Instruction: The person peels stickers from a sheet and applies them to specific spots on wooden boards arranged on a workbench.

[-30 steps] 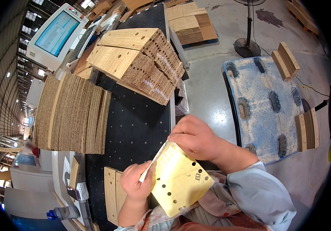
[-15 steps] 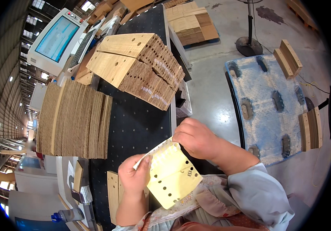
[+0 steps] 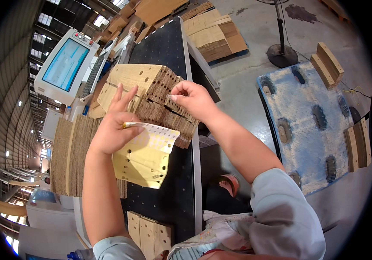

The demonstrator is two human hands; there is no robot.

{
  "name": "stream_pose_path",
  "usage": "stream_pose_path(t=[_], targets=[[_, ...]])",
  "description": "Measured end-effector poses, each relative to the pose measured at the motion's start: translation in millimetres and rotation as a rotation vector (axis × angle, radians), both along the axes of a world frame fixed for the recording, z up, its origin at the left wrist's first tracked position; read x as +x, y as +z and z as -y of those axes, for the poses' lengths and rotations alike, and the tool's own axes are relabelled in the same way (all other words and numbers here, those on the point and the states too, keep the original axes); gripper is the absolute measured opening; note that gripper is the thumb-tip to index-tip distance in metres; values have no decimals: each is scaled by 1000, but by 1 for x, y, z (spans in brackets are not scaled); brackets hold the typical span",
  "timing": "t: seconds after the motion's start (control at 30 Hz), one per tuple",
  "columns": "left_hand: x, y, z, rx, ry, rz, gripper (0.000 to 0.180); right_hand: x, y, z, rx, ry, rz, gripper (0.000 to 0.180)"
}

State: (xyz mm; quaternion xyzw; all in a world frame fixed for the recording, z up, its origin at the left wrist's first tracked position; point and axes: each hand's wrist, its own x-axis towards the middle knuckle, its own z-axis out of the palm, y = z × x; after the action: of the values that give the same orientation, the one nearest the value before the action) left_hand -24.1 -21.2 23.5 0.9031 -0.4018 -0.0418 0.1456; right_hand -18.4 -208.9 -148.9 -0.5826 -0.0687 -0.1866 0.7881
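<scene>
Over black table, yellow sheet hangs from my left hand, thumb and curled finger pinching its upper left corner; 2 other fingers stretch up over wooden boards. Sheet spreads below and right of pinch, white dotted strip along top. My right hand, thumb near fingertip, at boards' holed edges; cannot tell whether it holds anything small.

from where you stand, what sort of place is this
Most likely a furniture or wood-panel workshop: drilled boards are stacked on a dark worktable, a monitor with a control panel stands nearby, and a worn blue pallet lies on the floor.
</scene>
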Motion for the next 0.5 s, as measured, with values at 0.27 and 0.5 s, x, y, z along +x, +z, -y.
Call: stream_pose_path(t=[0.27,0.5], targets=[[22,-31,0,5,-22,-64,9,23,-1,-6,-123,-110,154,9],[21,-32,0,24,-30,-26,8,27,1,-12,-70,-131,120,10]])
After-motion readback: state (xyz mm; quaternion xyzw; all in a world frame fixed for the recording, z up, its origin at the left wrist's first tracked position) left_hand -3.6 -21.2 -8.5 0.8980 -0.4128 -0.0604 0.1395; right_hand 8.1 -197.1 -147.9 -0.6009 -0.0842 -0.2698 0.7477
